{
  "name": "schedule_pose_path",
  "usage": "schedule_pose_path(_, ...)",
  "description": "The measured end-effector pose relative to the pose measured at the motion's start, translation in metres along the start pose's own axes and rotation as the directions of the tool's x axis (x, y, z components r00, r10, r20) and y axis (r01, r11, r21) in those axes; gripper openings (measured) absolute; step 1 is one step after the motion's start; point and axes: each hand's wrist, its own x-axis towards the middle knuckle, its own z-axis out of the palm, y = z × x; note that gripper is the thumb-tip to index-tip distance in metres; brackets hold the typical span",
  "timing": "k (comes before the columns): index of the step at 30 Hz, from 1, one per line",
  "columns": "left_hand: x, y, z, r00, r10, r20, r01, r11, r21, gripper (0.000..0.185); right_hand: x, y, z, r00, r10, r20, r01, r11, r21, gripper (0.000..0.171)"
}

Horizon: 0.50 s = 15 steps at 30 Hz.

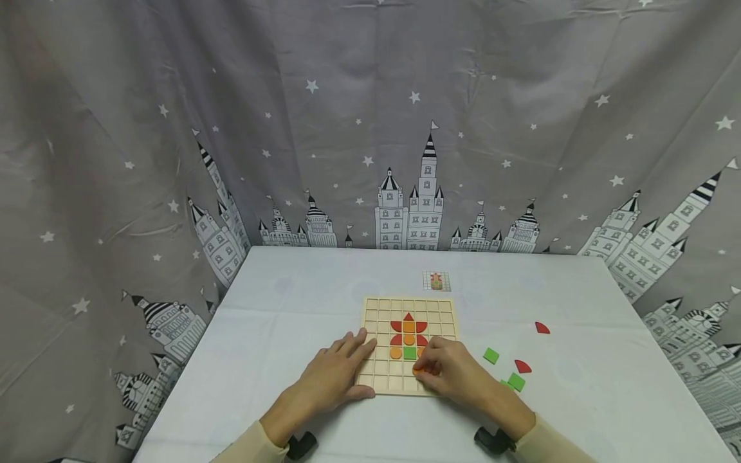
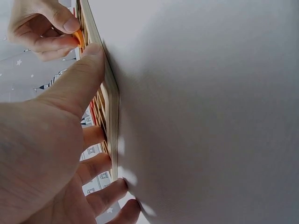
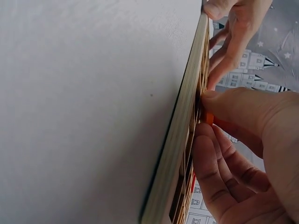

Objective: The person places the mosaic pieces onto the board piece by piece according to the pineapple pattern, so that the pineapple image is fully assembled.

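Observation:
A light wooden grid board [image 1: 382, 384] lies on the table. My left hand [image 1: 330, 373] rests on its left side with fingers spread, the thumb [image 2: 86, 65] at the near edge. Between thumb and fingertips, my right hand [image 1: 457, 373] pinches an orange disc [image 3: 209, 117] at the surface of the board, in its lower right part. Set in the grid are a red triangle [image 1: 408, 316], an orange square [image 1: 409, 326], red curved pieces [image 1: 396, 326], orange discs [image 1: 396, 352] and a green square [image 1: 410, 353]. My right hand partly covers the disc right of the green square.
A small printed pattern card [image 1: 437, 281] lies behind the board. To the right are loose green squares [image 1: 491, 355] and two red quarter-circle pieces [image 1: 541, 328], with one green square partly hidden behind my right forearm. A grey curtain [image 1: 347, 96] hangs behind the white table [image 1: 278, 308].

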Motion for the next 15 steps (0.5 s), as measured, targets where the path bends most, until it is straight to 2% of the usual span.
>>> schedule_pose_path(15,0.0005,-0.0020,0.0018,1.000,0.000,-0.004,0.000,1.000,-0.006,0.099,0.0020,-0.0036,0.0011,1.000,0.003,0.014,-0.003,1.000,0.001,0.011)
